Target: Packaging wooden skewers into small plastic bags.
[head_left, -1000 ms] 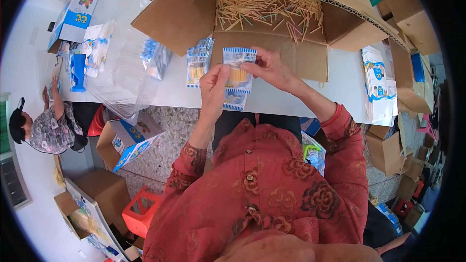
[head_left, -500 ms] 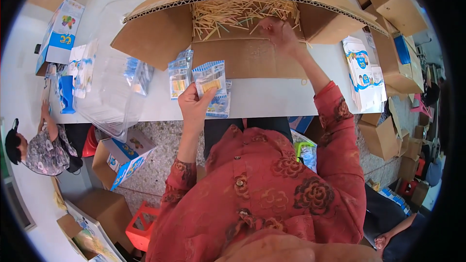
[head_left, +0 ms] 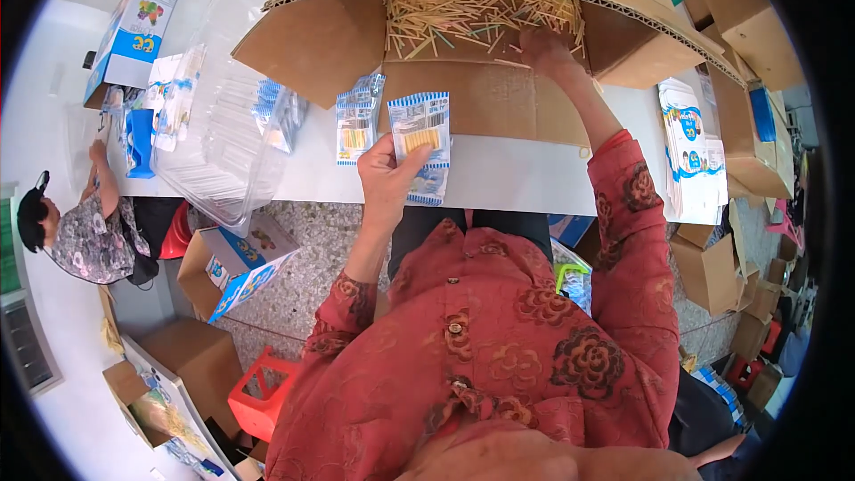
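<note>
Packet (head_left: 419,132) in left hand (head_left: 387,180), upright

The bare strip of white table (head_left: 508,180) in front of the cardboard box (head_left: 481,102) lies open to the right of the small packets (head_left: 358,125). The box's raised flap (head_left: 321,36) walls off the left — beyond it a clear plastic tub (head_left: 223,138) crowds the edge. To the right, a stack of flat printed cartons (head_left: 690,147) closes the way — only the box mouth stays reachable from above.
</note>
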A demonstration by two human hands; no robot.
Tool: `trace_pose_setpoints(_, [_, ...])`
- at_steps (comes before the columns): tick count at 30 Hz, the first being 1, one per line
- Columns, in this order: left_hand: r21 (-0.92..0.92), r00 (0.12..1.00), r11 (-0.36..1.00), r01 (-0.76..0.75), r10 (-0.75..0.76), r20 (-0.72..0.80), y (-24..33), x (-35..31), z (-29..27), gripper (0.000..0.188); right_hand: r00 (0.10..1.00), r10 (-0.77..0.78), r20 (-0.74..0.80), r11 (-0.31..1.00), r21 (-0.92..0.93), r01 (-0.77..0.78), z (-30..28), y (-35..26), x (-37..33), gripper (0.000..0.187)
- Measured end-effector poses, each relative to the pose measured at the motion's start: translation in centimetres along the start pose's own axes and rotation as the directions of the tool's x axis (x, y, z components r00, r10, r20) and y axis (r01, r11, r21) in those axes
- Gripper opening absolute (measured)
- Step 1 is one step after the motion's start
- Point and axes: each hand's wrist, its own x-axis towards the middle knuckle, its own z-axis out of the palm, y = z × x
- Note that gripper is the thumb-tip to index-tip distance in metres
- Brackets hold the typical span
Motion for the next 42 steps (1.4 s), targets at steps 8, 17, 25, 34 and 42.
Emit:
trace_pose_setpoints(8, [0.118, 0.998, 0.991, -0.057, 0.055, 0.020, 0.1, -0.6, 0.0, 0.015, 0.960, 0.001, -0.279, 0.943, 0.320, 0.092, -1.3, -0.5, -3.7, 0.018])
trace_pose_setpoints(17, [0.307, 0.962, 0.914, -0.265, 0.274, 0.014, 0.4, -0.7, 0.9, 0.010, 0.952, -0.054, -0.302, -0.151, 0.945, 0.292, -12.8, -4.0, -11.7, 0.011])
trace_pose_setpoints(25, [0.388, 0.929, 0.848, -0.361, 0.363, 0.071, 0.6, -0.9, 0.9, 0.012, 0.886, -0.246, -0.393, -0.349, 0.889, 0.297, -16.2, -5.8, -15.3, 0.010])
trace_pose_setpoints(34, [0.403, 0.908, 0.818, -0.410, 0.406, 0.100, 0.7, -1.0, 0.6, 0.014, 0.842, -0.368, -0.394, -0.106, 0.918, 0.383, -16.0, -6.2, -15.6, 0.008])
trace_pose_setpoints(42, [0.394, 0.913, 0.826, -0.403, 0.389, 0.120, 1.1, -1.0, 0.7, 0.011, 0.847, -0.364, -0.388, -0.086, 0.919, 0.384, -16.3, -6.7, -15.6, 0.008])
